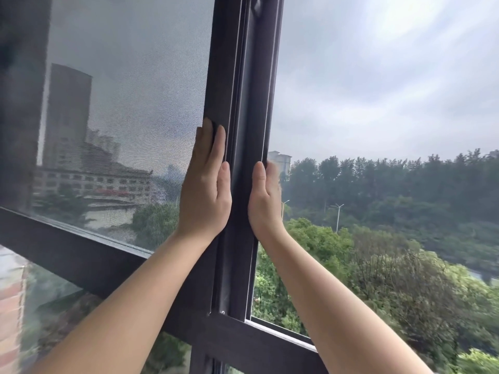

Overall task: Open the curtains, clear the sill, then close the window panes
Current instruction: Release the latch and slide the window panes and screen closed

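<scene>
- Mesh screen panel (pixel 121 103): fills the left half of the opening inside a dark frame; buildings show through it. The mesh looks soft and would likely give under pressure, so it is a poor place to push.
- Left hand (pixel 205 190): laid flat on the screen's right stile, fingers (pixel 208 141) straight and close together, clasping nothing; a pressing contact, not a grasp.
- Vertical sash stile (pixel 243 157): the dark upright between the two hands, running down to the bottom track (pixel 280 330). It looks rigid and smooth, probably metal, and the pane it carries is likely heavy, so a palm may slip; taking hold around its edge seems best.
- Right hand (pixel 266 201): on the stile's right edge, thumb in front; the fingers pass behind it and are hidden, so their closure cannot be told.
- Opening at right: appears unglazed, with trees and sky seen clearly.
</scene>
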A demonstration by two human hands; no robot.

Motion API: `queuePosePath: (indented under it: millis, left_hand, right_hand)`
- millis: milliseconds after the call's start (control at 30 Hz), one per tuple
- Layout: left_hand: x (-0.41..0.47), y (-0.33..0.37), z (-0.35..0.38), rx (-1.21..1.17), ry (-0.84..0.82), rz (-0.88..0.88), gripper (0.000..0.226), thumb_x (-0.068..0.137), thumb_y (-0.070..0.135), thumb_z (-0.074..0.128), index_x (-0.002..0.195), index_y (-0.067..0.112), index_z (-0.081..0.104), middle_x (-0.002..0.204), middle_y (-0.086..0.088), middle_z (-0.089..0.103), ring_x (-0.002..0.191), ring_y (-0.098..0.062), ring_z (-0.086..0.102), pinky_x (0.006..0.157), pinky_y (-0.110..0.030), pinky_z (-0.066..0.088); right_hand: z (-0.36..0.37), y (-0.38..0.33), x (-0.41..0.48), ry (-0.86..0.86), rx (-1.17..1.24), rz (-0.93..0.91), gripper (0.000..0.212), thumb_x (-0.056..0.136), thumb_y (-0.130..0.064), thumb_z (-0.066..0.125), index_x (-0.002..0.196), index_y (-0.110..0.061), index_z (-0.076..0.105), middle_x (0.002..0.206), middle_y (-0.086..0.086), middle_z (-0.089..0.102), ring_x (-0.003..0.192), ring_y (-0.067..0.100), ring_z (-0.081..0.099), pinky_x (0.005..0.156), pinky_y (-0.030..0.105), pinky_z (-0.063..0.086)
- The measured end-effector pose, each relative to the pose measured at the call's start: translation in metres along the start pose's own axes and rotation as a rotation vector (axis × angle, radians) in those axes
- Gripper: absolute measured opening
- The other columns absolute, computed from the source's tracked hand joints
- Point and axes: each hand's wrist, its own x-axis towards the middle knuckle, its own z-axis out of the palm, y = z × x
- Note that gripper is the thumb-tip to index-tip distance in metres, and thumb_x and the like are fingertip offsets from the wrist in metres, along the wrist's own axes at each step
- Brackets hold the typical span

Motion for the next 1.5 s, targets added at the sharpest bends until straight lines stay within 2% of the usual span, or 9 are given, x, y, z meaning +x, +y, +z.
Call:
queuePosePath:
  millis: [67,167,267,600,767,900,1200,1367,1500]
  left_hand:
    - [0.0,0.0,0.0,-0.009,-0.003,-0.005,0.05,0.102,0.013,0.032,0.152,0.008,0.025,0.162,-0.009,0.015,0.149,-0.008,0.006,0.12,-0.022,0.009]
    - [-0.001,0.0,0.0,-0.007,-0.005,-0.002,0.05,0.103,0.014,0.032,0.152,0.008,0.025,0.162,-0.009,0.015,0.149,-0.008,0.006,0.121,-0.025,0.012]
    - [-0.002,-0.001,0.001,-0.007,-0.01,0.009,0.05,0.103,0.015,0.031,0.152,0.007,0.024,0.162,-0.009,0.014,0.15,-0.011,0.007,0.122,-0.031,0.014]
    - [-0.002,-0.001,0.0,-0.001,-0.004,0.006,0.051,0.102,0.02,0.028,0.152,0.007,0.024,0.161,-0.009,0.014,0.149,-0.009,0.007,0.121,-0.027,0.013]
    - [-0.002,-0.001,0.001,0.012,-0.003,0.019,0.052,0.102,0.019,0.028,0.152,0.006,0.022,0.161,-0.009,0.013,0.149,-0.008,0.005,0.122,-0.028,0.011]
    - [-0.002,0.0,0.003,0.028,-0.008,0.026,0.052,0.102,0.019,0.028,0.152,0.004,0.022,0.161,-0.012,0.013,0.149,-0.009,0.004,0.121,-0.024,0.008]
    - [-0.003,0.02,0.007,0.007,0.004,0.007,0.051,0.103,0.022,0.028,0.151,0.004,0.023,0.161,-0.014,0.014,0.15,-0.02,0.01,0.122,-0.034,0.013]
    - [-0.003,0.015,0.004,0.056,-0.045,0.017,0.054,0.103,0.026,0.024,0.152,0.004,0.019,0.162,-0.015,0.01,0.151,-0.024,0.006,0.123,-0.035,0.011]
    - [-0.002,0.004,0.001,0.067,-0.028,0.023,0.053,0.101,0.018,0.026,0.152,0.002,0.02,0.161,-0.017,0.011,0.15,-0.025,0.008,0.122,-0.03,0.008]
  right_hand:
    - [0.004,-0.001,0.0,-0.002,0.026,-0.013,0.028,0.104,-0.026,0.031,0.108,-0.003,0.047,0.088,0.014,0.054,0.08,0.006,0.047,0.066,0.018,0.033]
    - [0.013,0.004,0.002,-0.013,0.051,-0.013,0.028,0.104,-0.027,0.03,0.099,-0.005,0.046,0.076,-0.006,0.044,0.064,-0.008,0.042,0.065,0.014,0.035]
    - [0.018,0.01,0.004,-0.017,0.067,-0.007,0.029,0.104,-0.028,0.03,0.102,-0.005,0.047,0.077,-0.01,0.046,0.065,-0.011,0.043,0.068,0.007,0.036]
    - [0.016,0.006,0.004,-0.053,0.034,0.024,0.028,0.104,-0.032,0.029,0.102,-0.01,0.046,0.075,-0.008,0.046,0.064,-0.005,0.043,0.072,0.022,0.038]
    - [0.01,0.004,-0.003,-0.037,0.049,0.058,0.032,0.104,-0.033,0.028,0.11,-0.011,0.051,0.085,0.001,0.056,0.072,-0.002,0.049,0.073,0.026,0.038]
    - [0.013,-0.001,-0.009,-0.028,0.083,0.106,0.043,0.105,-0.029,0.024,0.12,0.003,0.048,0.116,0.015,0.055,0.103,0.018,0.043,0.086,0.029,0.033]
    - [0.011,-0.011,-0.01,-0.103,0.032,0.16,0.048,0.106,-0.026,0.019,0.132,0.009,0.036,0.136,0.034,0.042,0.107,0.019,0.028,0.091,0.033,0.027]
    - [0.005,-0.013,-0.011,-0.165,0.043,0.243,0.049,0.106,-0.032,0.017,0.144,-0.006,0.032,0.149,0.01,0.038,0.118,-0.004,0.037,0.091,0.006,0.022]
    - [0.005,-0.013,-0.011,-0.17,0.057,0.267,0.05,0.105,-0.034,0.018,0.148,-0.011,0.027,0.15,0.002,0.035,0.115,-0.006,0.025,0.095,0.008,0.015]
